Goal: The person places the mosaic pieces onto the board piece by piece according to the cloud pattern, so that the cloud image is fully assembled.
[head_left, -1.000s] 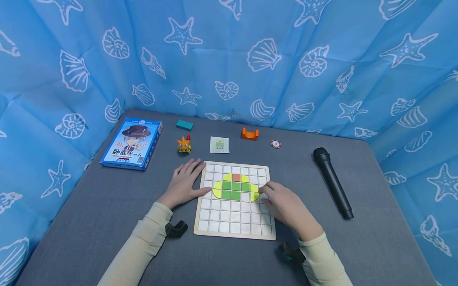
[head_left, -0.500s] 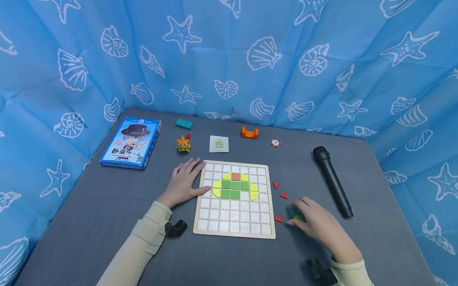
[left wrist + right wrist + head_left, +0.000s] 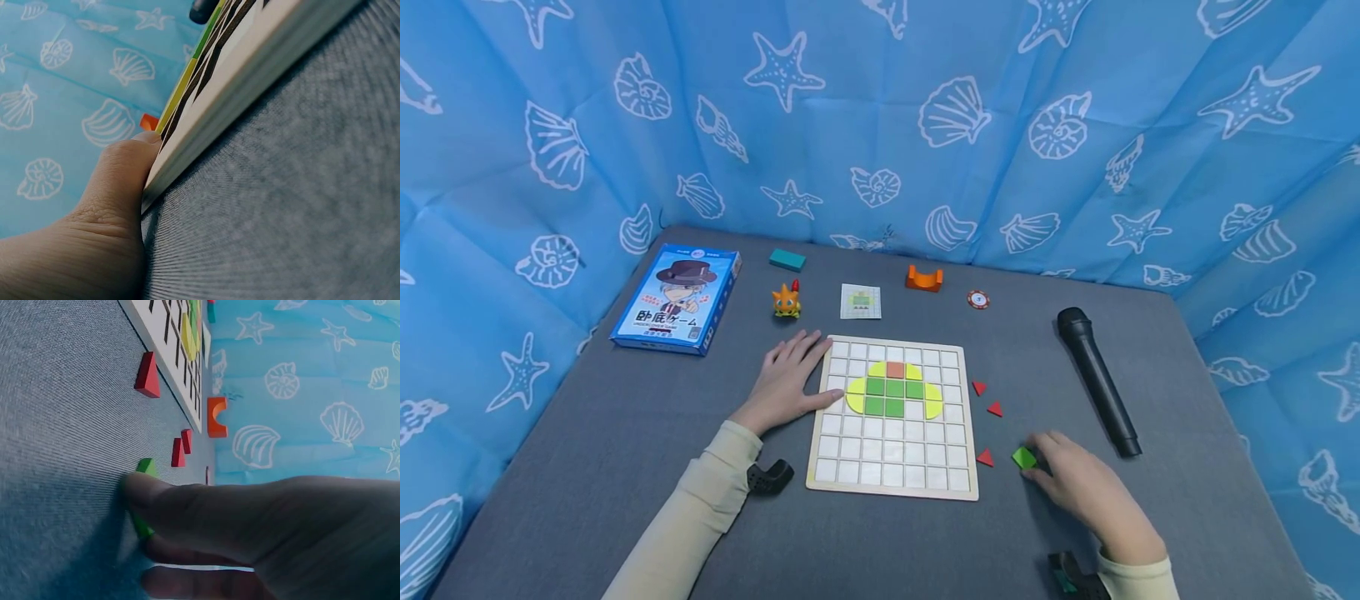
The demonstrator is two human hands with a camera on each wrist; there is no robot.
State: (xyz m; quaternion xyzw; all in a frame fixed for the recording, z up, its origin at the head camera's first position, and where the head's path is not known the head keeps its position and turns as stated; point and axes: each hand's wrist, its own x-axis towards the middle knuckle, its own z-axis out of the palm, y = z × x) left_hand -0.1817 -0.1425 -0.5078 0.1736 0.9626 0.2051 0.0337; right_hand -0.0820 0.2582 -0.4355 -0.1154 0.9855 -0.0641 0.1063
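Note:
A white gridded board [image 3: 891, 479] with a pale wooden rim lies mid-table. Green squares [image 3: 894, 389], yellow rounded pieces [image 3: 933, 402] and one orange-brown square [image 3: 895, 370] form a pattern on it. My left hand [image 3: 786, 383] rests at its left side with fingers spread; in the left wrist view the thumb [image 3: 115, 175] presses against the board's edge. Right of the board, my right hand [image 3: 1078, 483] pinches a green square block [image 3: 1024, 458] between thumb and fingers, low at the table. In the right wrist view the thumb covers part of that block.
Several red triangles [image 3: 984, 457] lie between board and right hand. Behind the board are a pattern card [image 3: 860, 302], an orange figurine [image 3: 786, 302], a teal block [image 3: 787, 260], an orange arch [image 3: 923, 279] and a poker chip [image 3: 977, 299]. A blue box [image 3: 676, 300] and black microphone [image 3: 1097, 379] flank them.
My right hand has left the yellow piece at the board's right side, moved right and toward me, and now grips the green block. The left hand stays put.

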